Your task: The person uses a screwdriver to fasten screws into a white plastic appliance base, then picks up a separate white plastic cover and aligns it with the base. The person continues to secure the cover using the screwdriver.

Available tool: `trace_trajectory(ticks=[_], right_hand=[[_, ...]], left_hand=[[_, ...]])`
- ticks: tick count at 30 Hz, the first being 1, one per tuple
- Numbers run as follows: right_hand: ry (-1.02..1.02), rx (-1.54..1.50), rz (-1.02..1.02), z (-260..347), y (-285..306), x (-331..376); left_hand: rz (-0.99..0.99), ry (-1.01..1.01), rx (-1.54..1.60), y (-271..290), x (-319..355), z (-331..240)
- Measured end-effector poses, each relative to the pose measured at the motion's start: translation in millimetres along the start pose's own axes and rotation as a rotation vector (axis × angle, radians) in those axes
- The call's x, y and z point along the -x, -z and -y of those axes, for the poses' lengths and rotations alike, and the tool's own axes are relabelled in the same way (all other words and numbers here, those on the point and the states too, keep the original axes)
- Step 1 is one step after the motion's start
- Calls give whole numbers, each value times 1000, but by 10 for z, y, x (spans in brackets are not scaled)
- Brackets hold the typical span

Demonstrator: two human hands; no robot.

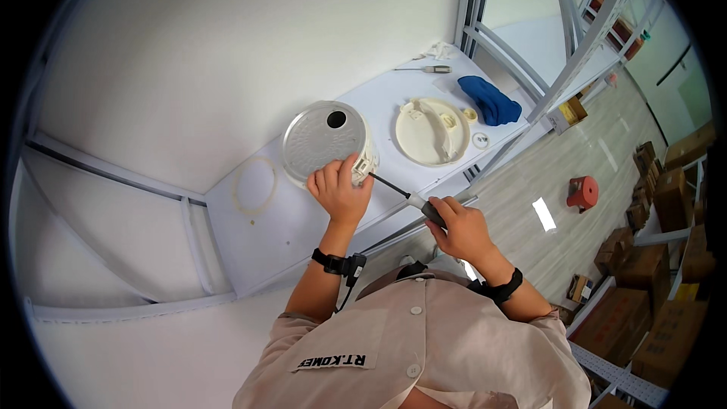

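A round cream-white appliance (pixel 326 140) lies on the white table with a silver metal plate facing up, a dark round hole in it. My left hand (pixel 341 191) grips its near edge, fingers bent over the rim beside a small cream fitting (pixel 364 168) on its side. In my right hand (pixel 458 229) is a screwdriver (pixel 425 208) with a grey-and-white handle, my fingers closed round it. The long dark shaft points left, its tip at the appliance's side next to the fitting. Whether the tip sits in a screw is too small to tell.
Right of the appliance lie a round cream cover (pixel 432 153), a small cream cap (pixel 470 115), a small clear disc (pixel 480 140) and a blue cloth (pixel 492 100). Another screwdriver (pixel 435 70) lies behind. A pale ring (pixel 256 185) is on the left. A red stool (pixel 582 192) stands on the floor.
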State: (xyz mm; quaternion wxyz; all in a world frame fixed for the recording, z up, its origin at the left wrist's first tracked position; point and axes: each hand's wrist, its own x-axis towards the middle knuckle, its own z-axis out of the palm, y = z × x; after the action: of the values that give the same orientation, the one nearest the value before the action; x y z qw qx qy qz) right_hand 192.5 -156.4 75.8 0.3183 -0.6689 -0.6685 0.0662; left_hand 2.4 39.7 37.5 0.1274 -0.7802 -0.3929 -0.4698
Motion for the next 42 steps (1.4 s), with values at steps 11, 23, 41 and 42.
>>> trace_trajectory(ticks=[11, 23, 41, 42], right_hand=[[-801, -1243, 395, -9, 64, -49], [-444, -720, 435, -82, 278, 11], [-385, -637, 644, -407, 574, 206], [-417, -661, 577, -422, 585, 213]], left_hand=[[-11, -25, 38, 7, -4, 2], [22, -40, 41, 92, 88, -72], [38, -12, 74, 148, 26, -158], [40, -19, 88, 155, 25, -156]])
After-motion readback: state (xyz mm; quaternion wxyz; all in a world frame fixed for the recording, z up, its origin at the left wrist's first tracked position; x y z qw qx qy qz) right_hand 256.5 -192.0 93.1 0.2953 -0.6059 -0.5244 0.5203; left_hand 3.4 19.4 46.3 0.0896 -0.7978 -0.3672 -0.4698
